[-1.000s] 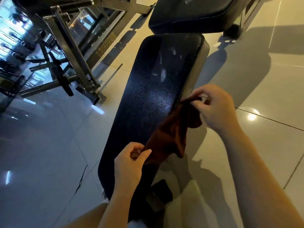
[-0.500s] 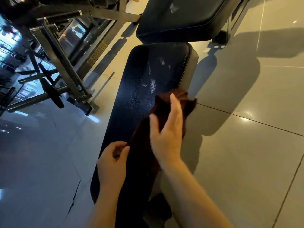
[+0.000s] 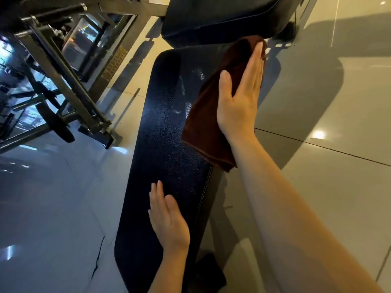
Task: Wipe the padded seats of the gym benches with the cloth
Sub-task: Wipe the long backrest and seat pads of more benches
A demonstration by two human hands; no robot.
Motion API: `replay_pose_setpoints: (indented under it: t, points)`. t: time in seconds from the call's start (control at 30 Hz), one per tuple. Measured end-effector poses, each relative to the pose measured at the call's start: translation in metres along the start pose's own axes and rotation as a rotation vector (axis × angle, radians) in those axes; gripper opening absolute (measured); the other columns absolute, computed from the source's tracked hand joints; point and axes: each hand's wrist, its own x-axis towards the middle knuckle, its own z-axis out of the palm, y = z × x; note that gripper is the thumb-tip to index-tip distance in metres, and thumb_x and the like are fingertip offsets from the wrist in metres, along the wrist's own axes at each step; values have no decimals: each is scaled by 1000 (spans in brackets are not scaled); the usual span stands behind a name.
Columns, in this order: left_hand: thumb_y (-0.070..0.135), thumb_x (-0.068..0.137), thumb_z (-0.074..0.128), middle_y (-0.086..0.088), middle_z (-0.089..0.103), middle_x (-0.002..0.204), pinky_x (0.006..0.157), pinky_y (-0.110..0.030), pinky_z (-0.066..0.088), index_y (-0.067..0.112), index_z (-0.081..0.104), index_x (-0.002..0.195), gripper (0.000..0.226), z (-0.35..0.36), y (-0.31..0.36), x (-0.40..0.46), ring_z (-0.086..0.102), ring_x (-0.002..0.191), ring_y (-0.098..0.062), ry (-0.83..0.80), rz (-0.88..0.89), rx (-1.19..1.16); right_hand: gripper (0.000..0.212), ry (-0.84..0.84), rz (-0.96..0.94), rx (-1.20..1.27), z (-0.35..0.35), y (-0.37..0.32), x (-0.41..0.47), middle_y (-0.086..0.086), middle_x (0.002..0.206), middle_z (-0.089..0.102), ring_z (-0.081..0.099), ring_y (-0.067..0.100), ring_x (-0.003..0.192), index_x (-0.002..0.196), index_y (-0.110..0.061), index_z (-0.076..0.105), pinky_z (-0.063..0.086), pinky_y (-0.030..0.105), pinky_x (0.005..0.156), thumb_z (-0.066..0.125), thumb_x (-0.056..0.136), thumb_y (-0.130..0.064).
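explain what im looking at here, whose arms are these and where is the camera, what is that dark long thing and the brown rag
There is no machine here: the camera sits on a person's head and looks down at their own arms. The long dark thing is the padded seat of a gym bench, standing on a shiny tiled floor. The right hand presses a brown cloth flat against the far right part of the seat, fingers straight. The left hand rests flat on the near part and holds nothing. A second padded bench lies beyond, and a metal rack stands to the left.
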Motion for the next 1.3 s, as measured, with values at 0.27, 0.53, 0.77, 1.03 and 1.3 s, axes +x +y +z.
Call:
replay_pose_setpoints:
  t: [0.27,0.53,0.77,1.03,1.3]
  points:
    - [72,86,3,11,24,159,120,-53,15,57,21,133,52,2,-1,-2,19,147,-11,68,-14,-38,66,-199,3,-49,-10,31,-153,-19,160,-4,-6,3,149,152,-38,-8,-2,14,118,35,101,-37]
    - [78,84,2,16,27,156,120,-51,18,64,22,131,53,2,-2,-5,21,145,-7,69,-28,-55,69,-261,-44,-38,-20,23,-110,-17,161,-2,-9,-3,147,149,-37,-8,-6,10,115,42,102,-38]
    - [68,88,7,14,30,156,119,-49,22,62,25,132,48,3,2,-5,24,144,-6,99,-36,-51,65,-107,-63,-31,-6,8,-35,0,163,1,-6,12,150,154,-13,0,-2,31,123,40,103,-25]
    - [74,87,11,18,25,156,118,-52,23,77,23,124,39,1,-1,-6,23,144,-6,63,-16,-41,65,-431,135,-49,-29,43,-180,-47,144,-25,-18,-10,142,133,-67,-28,-8,14,117,23,92,-58]
    - [71,87,15,22,30,154,120,-46,23,83,27,117,35,2,4,-5,25,143,0,57,-50,-140,70,-141,-194,-43,-9,12,-5,15,161,14,6,31,150,154,-16,21,11,57,120,48,96,-44]
